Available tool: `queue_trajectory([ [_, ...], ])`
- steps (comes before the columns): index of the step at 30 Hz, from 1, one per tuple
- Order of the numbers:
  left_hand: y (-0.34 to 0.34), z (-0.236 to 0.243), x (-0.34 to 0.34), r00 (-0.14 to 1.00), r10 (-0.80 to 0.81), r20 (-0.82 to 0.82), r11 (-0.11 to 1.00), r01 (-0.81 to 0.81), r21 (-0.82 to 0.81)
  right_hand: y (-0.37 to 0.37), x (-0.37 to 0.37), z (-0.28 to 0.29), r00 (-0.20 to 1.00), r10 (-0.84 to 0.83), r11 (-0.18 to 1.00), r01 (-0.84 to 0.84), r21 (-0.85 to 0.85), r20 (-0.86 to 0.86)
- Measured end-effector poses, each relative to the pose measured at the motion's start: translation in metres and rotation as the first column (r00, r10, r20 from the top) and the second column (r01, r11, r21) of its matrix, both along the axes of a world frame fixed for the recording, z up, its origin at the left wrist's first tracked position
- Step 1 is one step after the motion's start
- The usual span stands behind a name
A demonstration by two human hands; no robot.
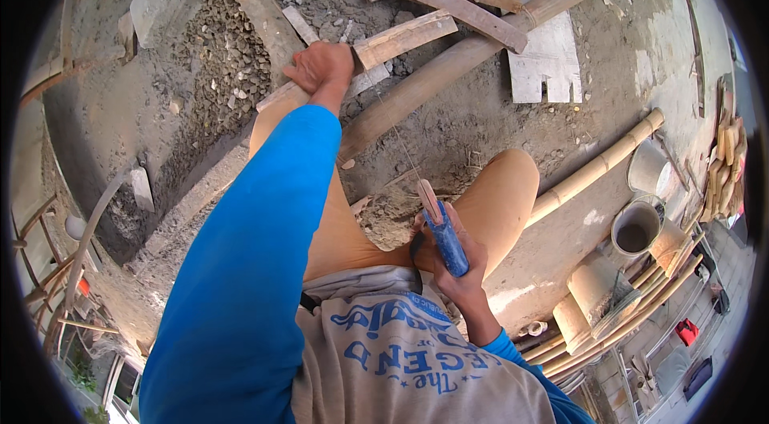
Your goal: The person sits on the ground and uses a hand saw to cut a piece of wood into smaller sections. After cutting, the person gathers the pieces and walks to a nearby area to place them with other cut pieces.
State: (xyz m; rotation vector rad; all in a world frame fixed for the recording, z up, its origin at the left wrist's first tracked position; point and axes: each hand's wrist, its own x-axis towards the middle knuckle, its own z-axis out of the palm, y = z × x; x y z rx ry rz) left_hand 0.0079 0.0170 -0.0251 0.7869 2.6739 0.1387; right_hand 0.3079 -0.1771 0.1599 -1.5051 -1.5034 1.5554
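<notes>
My left hand [320, 68] grips a rough wooden board at the top middle, its fingers curled. The board [404, 40] runs right from it, above a long round pole [424, 88] lying diagonally on the ground. In my right hand [460, 260], low between my bent legs, is a saw with a blue handle [447, 240]. Its thin blade [400, 140] points up toward the board by my left hand; whether it touches the wood I cannot tell.
Gravel [228, 64] lies left along a concrete edge. Wood offcuts [448, 8] and a notched pale sheet [545, 64] lie ahead. On the right are bamboo [593, 168], buckets [637, 228] and stacked sticks [725, 160]. Branches [48, 256] stand at the far left.
</notes>
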Motion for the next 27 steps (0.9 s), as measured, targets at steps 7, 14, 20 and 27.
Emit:
queue_trajectory([
  [7, 0.011, -0.013, 0.001, 0.998, -0.053, -0.014, 0.997, 0.054, 0.054, 0.082, -0.069, -0.095, 0.997, 0.036, 0.971, -0.049, 0.234, 0.061],
  [14, -0.009, -0.065, -0.023, 0.967, -0.052, -0.25, 0.988, 0.086, 0.129, 0.058, -0.045, -0.145, 0.998, 0.062, 0.955, -0.055, 0.291, -0.015],
  [20, 0.003, -0.01, 0.006, 0.989, -0.136, -0.063, 0.988, 0.14, 0.065, 0.072, -0.074, -0.059, 0.997, 0.018, 0.992, -0.027, 0.123, 0.074],
  [27, -0.005, -0.028, 0.005, 0.993, -0.115, -0.027, 0.99, 0.117, 0.076, 0.021, -0.058, -0.123, 0.998, -0.041, 0.967, 0.029, 0.254, 0.04],
])
